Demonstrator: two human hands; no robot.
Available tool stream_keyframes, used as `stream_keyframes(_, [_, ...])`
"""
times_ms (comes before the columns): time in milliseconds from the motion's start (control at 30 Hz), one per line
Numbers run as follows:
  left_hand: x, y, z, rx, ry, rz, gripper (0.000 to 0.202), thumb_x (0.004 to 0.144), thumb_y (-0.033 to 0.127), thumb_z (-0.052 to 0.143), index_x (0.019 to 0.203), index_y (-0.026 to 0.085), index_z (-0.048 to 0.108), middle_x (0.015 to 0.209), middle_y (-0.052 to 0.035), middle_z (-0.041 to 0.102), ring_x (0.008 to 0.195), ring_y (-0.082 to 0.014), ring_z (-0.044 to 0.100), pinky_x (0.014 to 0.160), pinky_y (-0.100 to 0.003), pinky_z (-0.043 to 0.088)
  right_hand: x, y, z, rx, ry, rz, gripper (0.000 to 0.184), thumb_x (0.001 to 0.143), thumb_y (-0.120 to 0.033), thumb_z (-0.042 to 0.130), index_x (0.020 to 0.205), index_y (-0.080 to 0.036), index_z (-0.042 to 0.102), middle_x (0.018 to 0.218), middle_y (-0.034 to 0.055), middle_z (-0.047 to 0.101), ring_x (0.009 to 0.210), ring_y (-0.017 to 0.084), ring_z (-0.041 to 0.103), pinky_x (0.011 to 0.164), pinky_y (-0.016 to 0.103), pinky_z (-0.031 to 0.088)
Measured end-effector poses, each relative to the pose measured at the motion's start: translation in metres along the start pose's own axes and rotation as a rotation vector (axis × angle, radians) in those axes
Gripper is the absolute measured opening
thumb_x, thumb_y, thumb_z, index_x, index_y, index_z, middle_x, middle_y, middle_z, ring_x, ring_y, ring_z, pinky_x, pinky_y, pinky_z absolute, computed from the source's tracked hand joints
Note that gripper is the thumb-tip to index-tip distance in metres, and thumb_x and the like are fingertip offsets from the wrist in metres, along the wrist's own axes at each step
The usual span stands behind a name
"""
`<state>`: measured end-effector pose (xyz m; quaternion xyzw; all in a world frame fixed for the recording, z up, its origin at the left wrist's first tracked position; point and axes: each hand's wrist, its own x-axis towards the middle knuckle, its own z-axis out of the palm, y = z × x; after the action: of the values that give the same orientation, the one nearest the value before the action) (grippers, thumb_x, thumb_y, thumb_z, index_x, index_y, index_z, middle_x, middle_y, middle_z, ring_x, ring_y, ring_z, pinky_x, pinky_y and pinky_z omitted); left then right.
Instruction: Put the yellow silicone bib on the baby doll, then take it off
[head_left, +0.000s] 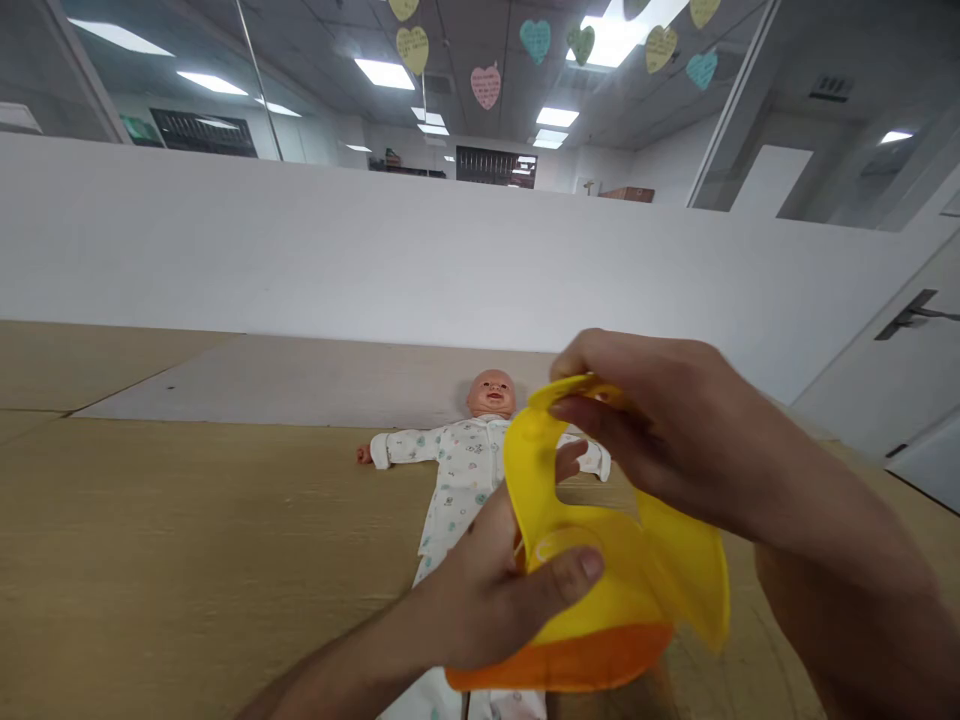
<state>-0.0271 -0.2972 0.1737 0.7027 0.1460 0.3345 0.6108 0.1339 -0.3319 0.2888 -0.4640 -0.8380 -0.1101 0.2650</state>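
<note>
A yellow silicone bib point(645, 570) with an orange pocket at the bottom is held up in front of me by both hands. My left hand point(487, 590) grips its lower left part, thumb pressed across the front. My right hand point(652, 420) pinches the neck strap at the top. Behind the bib a baby doll point(469, 455) in a white patterned sleepsuit lies on its back on the wooden surface point(187, 540), arms spread, head pointing away from me. The bib and my hands hide the doll's right side and legs.
A pale grey mat point(300, 380) lies beyond the doll. A white partition wall point(375, 250) runs across the back. A white door point(900, 360) with a handle stands at the right. Paper hearts point(486, 85) hang from the ceiling.
</note>
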Motion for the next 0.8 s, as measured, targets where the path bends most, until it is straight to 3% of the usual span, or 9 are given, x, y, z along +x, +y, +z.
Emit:
stream_keyframes(100, [0.01,0.008,-0.008,-0.152,0.0,-0.055,0.027,0.078,0.046,0.068,0.094,0.025,0.063,0.086,-0.0036,0.065,0.078,-0.0196,0.064,0.064,-0.03,0.053,0.022,-0.002,0.01,0.07,-0.053,0.002,0.011,0.091,-0.022,0.049,0.082,-0.017,0.054,0.072,-0.0007,0.058,0.06,0.008,0.047,0.057,0.022,0.03])
stream_keyframes(200, [0.018,0.012,-0.015,-0.164,0.052,-0.052,0.028,0.078,0.048,0.068,0.082,0.02,0.061,0.071,-0.0013,0.061,0.064,-0.0146,0.059,0.057,-0.025,0.049,0.04,0.0,0.024,0.142,-0.095,-0.017,0.013,0.091,-0.023,0.05,0.082,-0.015,0.055,0.074,0.0006,0.058,0.065,0.009,0.049,0.063,0.023,0.032])
stream_keyframes(367, [0.026,0.002,-0.016,-0.196,0.297,0.076,0.03,0.074,0.04,0.075,0.093,0.021,0.061,0.087,-0.0035,0.067,0.077,-0.0164,0.063,0.064,-0.025,0.051,0.057,0.001,0.047,0.325,-0.136,-0.028,0.015,0.092,-0.026,0.05,0.091,-0.014,0.059,0.084,0.002,0.062,0.075,0.011,0.054,0.072,0.025,0.035])
stream_keyframes(467, [0.026,-0.007,-0.02,-0.237,0.326,0.033,0.025,0.072,0.037,0.077,0.084,0.018,0.065,0.077,-0.0039,0.068,0.068,-0.0155,0.063,0.058,-0.024,0.05,0.061,-0.002,0.056,0.396,-0.126,-0.007,0.02,0.092,-0.032,0.051,0.092,-0.015,0.061,0.085,0.0018,0.063,0.079,0.011,0.055,0.073,0.024,0.036])
stream_keyframes(633, [0.025,-0.01,-0.029,-0.251,0.439,0.079,0.019,0.064,0.026,0.082,0.07,0.015,0.068,0.064,-0.0002,0.065,0.056,-0.0103,0.059,0.051,-0.019,0.045,0.055,0.004,0.063,0.517,-0.128,0.027,0.037,0.092,-0.049,0.049,0.098,-0.016,0.063,0.091,0.0034,0.064,0.083,0.012,0.057,0.075,0.026,0.042])
stream_keyframes(700, [0.026,-0.008,-0.034,-0.262,0.477,0.091,0.019,0.063,0.025,0.083,0.07,0.016,0.068,0.064,0.0002,0.066,0.057,-0.011,0.059,0.052,-0.02,0.047,0.042,0.016,0.067,0.609,-0.074,0.051,0.044,0.091,-0.055,0.049,0.113,-0.018,0.06,0.102,0.0062,0.064,0.09,0.014,0.058,0.079,0.028,0.045])
stream_keyframes(800, [0.027,-0.006,-0.04,-0.29,0.526,0.076,0.022,0.062,0.03,0.083,0.071,0.017,0.068,0.068,-0.0012,0.068,0.058,-0.0139,0.062,0.053,-0.023,0.049,0.014,0.039,0.078,0.716,-0.02,0.068,0.07,0.083,-0.062,0.056,0.139,-0.024,0.041,0.127,0.0113,0.056,0.111,0.02,0.056,0.092,0.036,0.046])
